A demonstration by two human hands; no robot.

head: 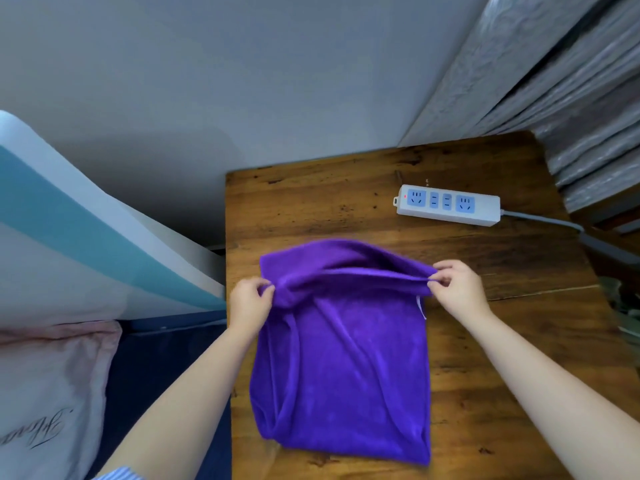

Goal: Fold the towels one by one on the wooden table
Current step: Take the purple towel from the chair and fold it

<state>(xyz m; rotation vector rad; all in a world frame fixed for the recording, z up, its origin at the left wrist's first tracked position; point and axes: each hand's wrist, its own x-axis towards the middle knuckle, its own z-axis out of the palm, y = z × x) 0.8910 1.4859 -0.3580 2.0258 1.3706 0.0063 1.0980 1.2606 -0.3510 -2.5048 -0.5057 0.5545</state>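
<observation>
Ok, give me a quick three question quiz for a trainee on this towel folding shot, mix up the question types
1. True or false: both hands pinch the purple towel at the same moment.
2. Which thing lies on the table beyond the towel? A) a power strip B) a kettle C) a book
3. Fill in: the right hand pinches the towel's ____ edge, the one away from the person.

Key
1. True: the left hand and the right hand each pinch one end of the raised edge.
2. A, the power strip.
3. far
</observation>
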